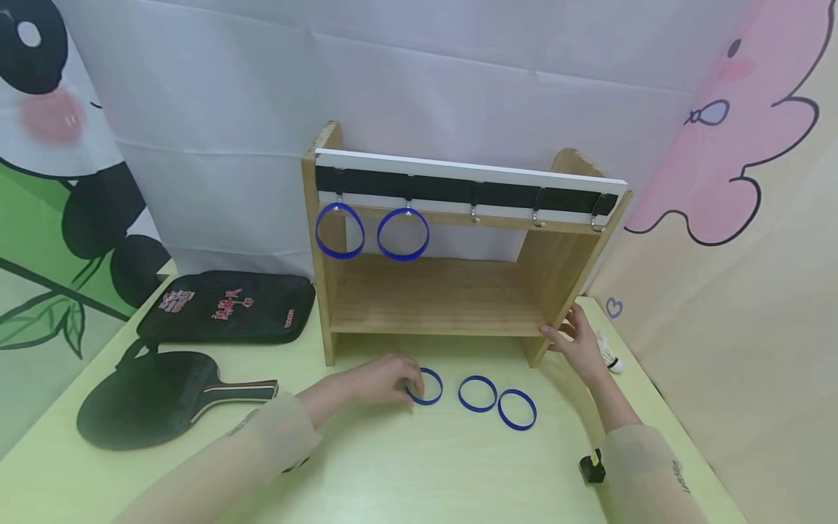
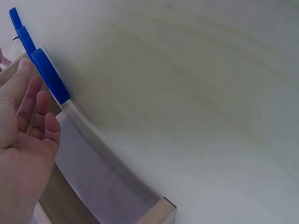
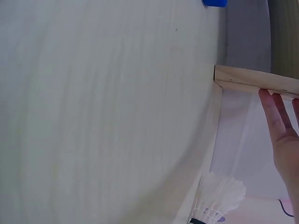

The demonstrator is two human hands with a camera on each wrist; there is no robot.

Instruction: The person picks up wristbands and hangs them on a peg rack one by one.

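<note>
My left hand (image 1: 389,380) is at the leftmost of three blue rings on the table, its thumb and fingers bent about the left edge of that ring (image 1: 433,401). In the left wrist view, the bent fingers are beside the nearest blue ring (image 2: 51,77). Two more blue rings (image 1: 477,394) lie just to the right. At the wooden rack (image 1: 432,291), my right hand (image 1: 579,346) touches the right side panel (image 3: 257,80), with straight fingertips against its outer face. Two blue rings (image 1: 402,257) hang from the rack's two leftmost hooks.
Several metal hooks line the rack's white and black bar (image 1: 439,186); those on the right hold no ring. A table tennis bat (image 1: 147,400) and a black case (image 1: 229,327) lie at left. A shuttlecock (image 1: 610,356) and a small black object (image 1: 592,469) are at right.
</note>
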